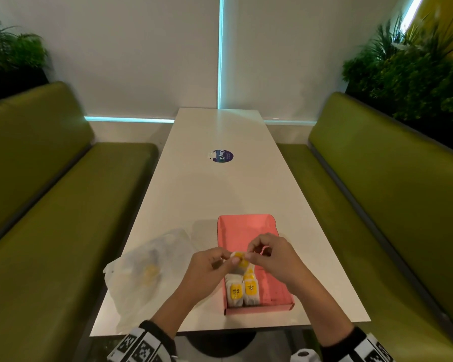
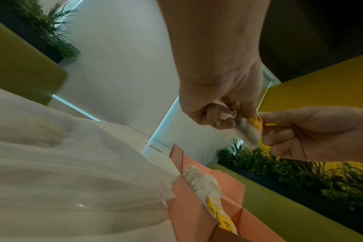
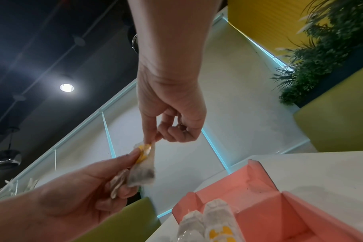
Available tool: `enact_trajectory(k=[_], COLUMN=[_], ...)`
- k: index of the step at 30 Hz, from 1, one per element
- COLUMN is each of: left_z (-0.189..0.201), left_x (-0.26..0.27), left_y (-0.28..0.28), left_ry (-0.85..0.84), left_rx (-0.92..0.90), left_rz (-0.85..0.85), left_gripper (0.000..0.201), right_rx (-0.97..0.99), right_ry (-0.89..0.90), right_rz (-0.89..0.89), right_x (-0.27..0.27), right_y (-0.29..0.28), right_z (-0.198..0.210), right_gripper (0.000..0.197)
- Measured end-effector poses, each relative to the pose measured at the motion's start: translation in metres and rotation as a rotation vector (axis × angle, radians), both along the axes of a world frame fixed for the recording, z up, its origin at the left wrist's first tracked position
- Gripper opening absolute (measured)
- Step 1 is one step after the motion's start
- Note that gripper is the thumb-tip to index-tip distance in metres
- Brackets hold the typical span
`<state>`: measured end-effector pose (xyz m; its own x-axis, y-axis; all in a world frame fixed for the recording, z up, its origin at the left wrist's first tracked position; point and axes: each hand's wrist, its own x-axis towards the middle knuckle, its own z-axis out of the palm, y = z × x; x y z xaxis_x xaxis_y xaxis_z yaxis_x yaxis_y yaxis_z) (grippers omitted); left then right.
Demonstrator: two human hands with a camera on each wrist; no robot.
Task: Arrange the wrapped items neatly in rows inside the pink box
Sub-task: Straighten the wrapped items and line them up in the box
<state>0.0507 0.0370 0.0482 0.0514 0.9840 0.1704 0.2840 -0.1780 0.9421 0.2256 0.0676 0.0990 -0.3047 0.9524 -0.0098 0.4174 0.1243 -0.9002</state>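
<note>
A pink box (image 1: 246, 231) lies open on the white table (image 1: 220, 189). At its near left end, several white wrapped items with yellow labels (image 1: 234, 292) lie in two short rows, also visible in the wrist views (image 2: 201, 181) (image 3: 215, 212). Above the box both hands pinch one wrapped item (image 1: 239, 258) (image 2: 250, 129) (image 3: 144, 168). My left hand (image 1: 229, 260) (image 2: 228, 121) (image 3: 133, 155) grips its left side and keeps another crumpled item (image 2: 224, 113) in its curled fingers. My right hand (image 1: 251, 255) (image 2: 265, 117) (image 3: 150, 142) pinches the top edge with thumb and forefinger.
A clear plastic bag (image 1: 152, 267) (image 2: 62, 163) with more yellow-labelled items lies left of the box. A round dark sticker (image 1: 222, 155) sits mid-table. Green benches (image 1: 63, 205) flank the table, with plants (image 1: 416, 74) behind them. The near table edge is just below the box.
</note>
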Motion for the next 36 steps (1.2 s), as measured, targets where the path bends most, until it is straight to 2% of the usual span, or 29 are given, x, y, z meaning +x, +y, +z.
enact_trajectory(k=[3,7,14,18,21,23,25,28,32,36], left_z=[0.003,0.004,0.004,-0.006,-0.009,-0.007,-0.008,-0.01,-0.01,-0.009], left_x=[0.002,0.004,0.008,0.003,0.001,0.001,0.003,0.007,0.012,0.013], left_y=[0.0,0.001,0.001,0.004,0.005,0.005,0.004,0.002,-0.001,-0.002], left_ry=[-0.01,-0.039,-0.046,0.027,0.127,0.152,0.176,0.157,0.104,0.033], left_rx=[0.023,0.02,0.042,0.16,0.259,0.364,0.468,0.549,0.603,0.634], left_rz=[0.06,0.11,0.16,0.242,0.317,0.348,0.338,0.322,0.281,0.191], left_gripper=[0.017,0.018,0.011,0.009,0.025,0.026,0.024,0.021,0.032,0.021], right_rx=[0.037,0.1,0.225,0.181,0.038,-0.027,-0.006,0.115,0.247,0.275], right_ry=[0.019,-0.094,-0.153,-0.134,-0.031,-0.001,-0.095,-0.3,-0.31,-0.359], right_rz=[-0.037,-0.005,-0.085,-0.066,0.009,0.02,0.012,-0.009,-0.097,-0.174], right_x=[-0.001,-0.002,-0.012,-0.007,-0.006,-0.006,-0.007,-0.009,-0.013,-0.016], right_y=[-0.001,-0.01,-0.009,-0.008,-0.011,-0.012,-0.01,-0.008,-0.008,-0.01], right_z=[0.0,-0.002,-0.021,-0.016,-0.01,-0.007,-0.009,-0.014,-0.017,-0.012], right_gripper=[0.022,0.032,0.007,0.006,0.017,0.025,0.028,0.022,0.018,0.02])
